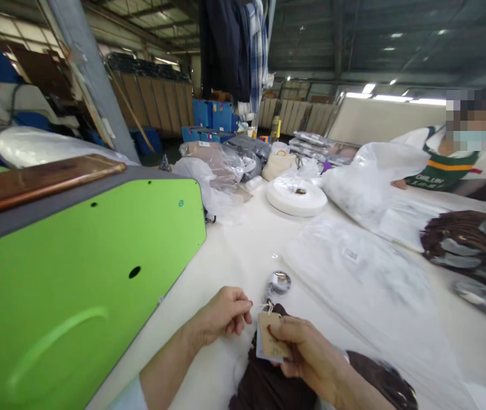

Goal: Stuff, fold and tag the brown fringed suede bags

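My right hand is closed on a brown cardboard hang tag that lies over a dark brown garment at the near edge of the white table. My left hand is pinched on the tag's thin white string, just left of the tag. A small round shiny object sits on the table a little beyond both hands.
A large green machine housing fills the left. Clear plastic bags cover the table to the right; a white tape roll lies farther back. Stacked brown garments are at the right, and another person sits across the table.
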The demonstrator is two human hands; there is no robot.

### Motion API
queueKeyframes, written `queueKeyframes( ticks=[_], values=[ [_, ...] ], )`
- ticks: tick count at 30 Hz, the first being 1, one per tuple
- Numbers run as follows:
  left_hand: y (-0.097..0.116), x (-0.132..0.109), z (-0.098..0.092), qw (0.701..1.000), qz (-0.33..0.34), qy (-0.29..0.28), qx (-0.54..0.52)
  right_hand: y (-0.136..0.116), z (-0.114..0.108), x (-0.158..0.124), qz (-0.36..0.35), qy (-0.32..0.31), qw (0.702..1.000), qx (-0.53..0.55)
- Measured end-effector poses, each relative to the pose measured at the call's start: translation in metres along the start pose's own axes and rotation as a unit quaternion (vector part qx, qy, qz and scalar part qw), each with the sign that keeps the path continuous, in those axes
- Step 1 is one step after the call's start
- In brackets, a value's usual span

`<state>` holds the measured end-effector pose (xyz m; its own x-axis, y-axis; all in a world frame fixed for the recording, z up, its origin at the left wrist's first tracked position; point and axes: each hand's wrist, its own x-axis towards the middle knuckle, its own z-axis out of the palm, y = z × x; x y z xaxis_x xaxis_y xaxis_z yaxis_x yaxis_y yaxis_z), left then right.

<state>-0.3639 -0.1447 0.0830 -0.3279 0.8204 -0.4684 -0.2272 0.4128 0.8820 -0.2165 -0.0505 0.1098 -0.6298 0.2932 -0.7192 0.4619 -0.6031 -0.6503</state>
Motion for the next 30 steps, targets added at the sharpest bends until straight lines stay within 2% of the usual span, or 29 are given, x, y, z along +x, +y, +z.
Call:
queueKeyframes(
  ticks=[9, 15, 19, 21, 26, 30],
  values=[
    [-0.008, -0.031, 0.003, 0.994, 0.003, -0.054, -0.098, 0.002, 0.015, 0.006, 0.011, 0.041, 0.999, 0.006],
    [-0.011, -0.045, 0.004, 0.987, 0.006, -0.113, -0.116, 0.007, 0.025, 0.016, -0.042, 0.098, 0.994, 0.005],
    [-0.014, -0.053, 0.011, 0.984, 0.013, -0.126, -0.128, 0.011, 0.031, 0.019, -0.070, 0.122, 0.990, 0.012],
    [-0.017, -0.055, 0.018, 0.988, 0.019, -0.107, -0.110, 0.012, 0.033, 0.017, -0.068, 0.105, 0.992, 0.018],
    [-0.021, -0.053, 0.024, 0.998, 0.065, 0.006, -0.005, 0.015, 0.034, 0.005, -0.071, 0.053, 0.996, -0.006],
    [-0.014, -0.053, 0.005, 0.987, 0.089, 0.098, 0.091, 0.014, 0.024, -0.008, -0.159, 0.115, 0.980, -0.036]
  ],
)
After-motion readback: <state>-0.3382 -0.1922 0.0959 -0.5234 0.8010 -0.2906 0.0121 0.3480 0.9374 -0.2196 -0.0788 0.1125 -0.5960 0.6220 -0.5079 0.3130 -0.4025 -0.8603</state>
